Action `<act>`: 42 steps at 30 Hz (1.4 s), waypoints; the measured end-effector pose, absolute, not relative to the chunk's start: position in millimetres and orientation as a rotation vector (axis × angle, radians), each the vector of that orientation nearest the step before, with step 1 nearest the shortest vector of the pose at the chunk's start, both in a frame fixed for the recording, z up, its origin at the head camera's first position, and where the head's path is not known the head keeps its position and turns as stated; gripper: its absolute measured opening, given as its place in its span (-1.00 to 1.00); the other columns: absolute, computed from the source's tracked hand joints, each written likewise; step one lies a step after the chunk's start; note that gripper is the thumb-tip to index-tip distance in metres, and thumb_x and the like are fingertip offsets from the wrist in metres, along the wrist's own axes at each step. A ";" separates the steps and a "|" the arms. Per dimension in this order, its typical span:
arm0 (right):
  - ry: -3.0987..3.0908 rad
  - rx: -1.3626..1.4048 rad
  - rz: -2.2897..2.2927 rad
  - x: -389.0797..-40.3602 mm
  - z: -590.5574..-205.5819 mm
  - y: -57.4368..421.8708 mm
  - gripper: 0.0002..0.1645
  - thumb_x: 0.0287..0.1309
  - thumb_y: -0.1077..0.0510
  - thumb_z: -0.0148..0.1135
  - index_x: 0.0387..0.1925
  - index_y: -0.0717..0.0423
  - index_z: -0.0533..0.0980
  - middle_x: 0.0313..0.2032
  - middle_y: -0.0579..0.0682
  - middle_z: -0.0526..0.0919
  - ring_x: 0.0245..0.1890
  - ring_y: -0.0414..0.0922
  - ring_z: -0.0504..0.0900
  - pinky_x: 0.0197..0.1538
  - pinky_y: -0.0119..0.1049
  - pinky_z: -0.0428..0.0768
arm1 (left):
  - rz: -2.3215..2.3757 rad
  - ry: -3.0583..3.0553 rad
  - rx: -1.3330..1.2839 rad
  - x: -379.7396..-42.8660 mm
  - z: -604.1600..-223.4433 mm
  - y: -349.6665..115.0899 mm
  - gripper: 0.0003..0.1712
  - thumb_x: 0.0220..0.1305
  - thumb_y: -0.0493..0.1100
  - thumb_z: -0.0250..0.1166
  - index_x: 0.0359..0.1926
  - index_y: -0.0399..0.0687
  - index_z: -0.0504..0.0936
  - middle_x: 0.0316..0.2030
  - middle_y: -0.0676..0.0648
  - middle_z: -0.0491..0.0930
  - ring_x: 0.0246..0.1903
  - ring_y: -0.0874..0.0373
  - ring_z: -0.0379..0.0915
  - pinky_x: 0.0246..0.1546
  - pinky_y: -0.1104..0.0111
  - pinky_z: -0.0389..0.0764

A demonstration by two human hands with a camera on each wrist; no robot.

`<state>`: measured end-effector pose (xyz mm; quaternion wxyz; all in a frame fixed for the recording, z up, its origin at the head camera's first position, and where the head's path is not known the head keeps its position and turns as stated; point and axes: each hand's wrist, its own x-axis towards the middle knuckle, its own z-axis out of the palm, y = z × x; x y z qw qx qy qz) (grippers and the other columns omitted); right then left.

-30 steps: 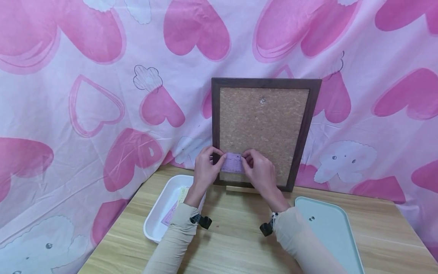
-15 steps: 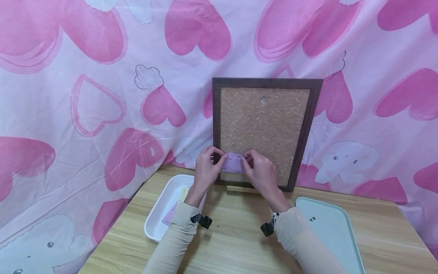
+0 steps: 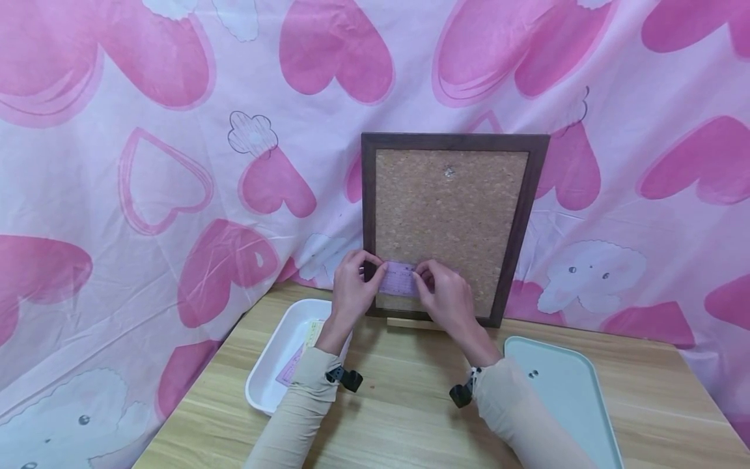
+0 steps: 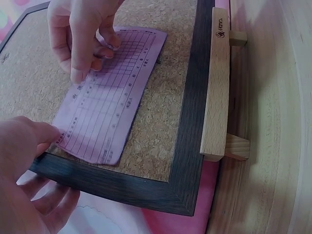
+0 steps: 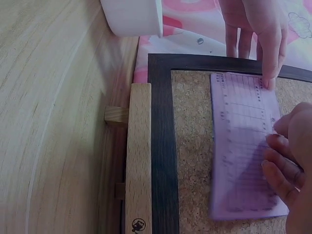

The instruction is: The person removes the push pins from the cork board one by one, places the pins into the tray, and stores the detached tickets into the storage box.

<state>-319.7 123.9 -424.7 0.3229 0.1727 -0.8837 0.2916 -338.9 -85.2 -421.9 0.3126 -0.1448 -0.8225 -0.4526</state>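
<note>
A purple receipt slip [image 3: 399,279] with a printed grid lies against the lower left of a framed cork board [image 3: 448,215]. My left hand [image 3: 353,284] holds the slip's upper left corner with thumb and finger. In the left wrist view, its other fingers reach past the board's dark frame [image 4: 112,187]. My right hand [image 3: 448,293] has its fingers curled at the slip's upper edge, towards the right; in the right wrist view its fingertips [image 5: 274,168] lie over the printed face. Whether something small sits between them I cannot tell.
The board leans on a wooden stand [image 4: 217,83] before a pink heart-print cloth [image 3: 252,176]. A white tray [image 3: 262,391] with yellow and purple slips [image 3: 291,368] stands on the left. The pale green tray [image 3: 571,391] on the right holds small shiny pieces [image 3: 533,374].
My right hand has shifted slightly, its fingertips moving a little along the slip's upper right edge. The left hand and the slip stay in place.
</note>
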 end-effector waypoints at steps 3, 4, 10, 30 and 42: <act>-2.317 0.472 0.771 -319.2 -425.3 125.2 -0.87 0.43 0.06 0.43 -0.16 0.02 0.68 -0.31 -0.06 0.77 -0.38 -0.16 0.67 -0.32 -0.25 0.62 | -1.195 -2.173 -0.380 -339.1 -422.2 -85.6 -0.84 0.38 -0.09 0.52 -0.25 -0.04 0.74 0.01 -0.10 0.72 -0.07 0.00 0.73 -0.08 0.20 0.82; -2.318 0.478 0.773 -318.8 -425.3 125.7 -0.87 0.43 0.06 0.43 -0.15 0.02 0.68 -0.30 -0.05 0.77 -0.38 -0.16 0.67 -0.31 -0.26 0.63 | -1.195 -2.176 -0.380 -339.0 -422.2 -85.6 -0.84 0.38 -0.09 0.52 -0.25 -0.04 0.74 0.01 -0.10 0.72 -0.06 0.00 0.72 -0.07 0.20 0.82; -2.313 0.487 0.785 -315.9 -424.5 131.8 -0.89 0.45 0.10 0.41 -0.14 0.05 0.67 -0.30 -0.02 0.77 -0.36 -0.14 0.68 -0.29 -0.25 0.65 | -1.200 -2.173 -0.385 -337.2 -421.4 -85.5 -0.85 0.38 -0.10 0.52 -0.25 -0.06 0.74 0.02 -0.11 0.71 -0.03 -0.02 0.73 -0.03 0.19 0.83; -2.180 0.429 0.832 -292.6 -431.3 178.3 -0.93 0.33 0.19 0.47 -0.25 0.08 0.68 -0.44 -0.06 0.75 -0.45 -0.18 0.68 -0.36 -0.26 0.71 | -1.231 -2.112 -0.401 -325.8 -420.4 -92.9 -0.83 0.35 -0.13 0.53 -0.27 -0.08 0.72 0.28 -0.25 0.67 0.27 -0.19 0.66 0.06 0.09 0.82; -2.165 0.364 0.836 -272.1 -442.4 217.5 -0.94 0.27 0.28 0.46 -0.27 0.14 0.69 -0.49 -0.06 0.74 -0.50 -0.20 0.64 -0.38 -0.54 0.59 | -1.291 -2.145 -0.401 -311.1 -417.5 -112.8 -0.84 0.40 -0.11 0.51 -0.22 -0.08 0.73 0.12 -0.19 0.72 0.17 -0.12 0.68 0.12 0.04 0.80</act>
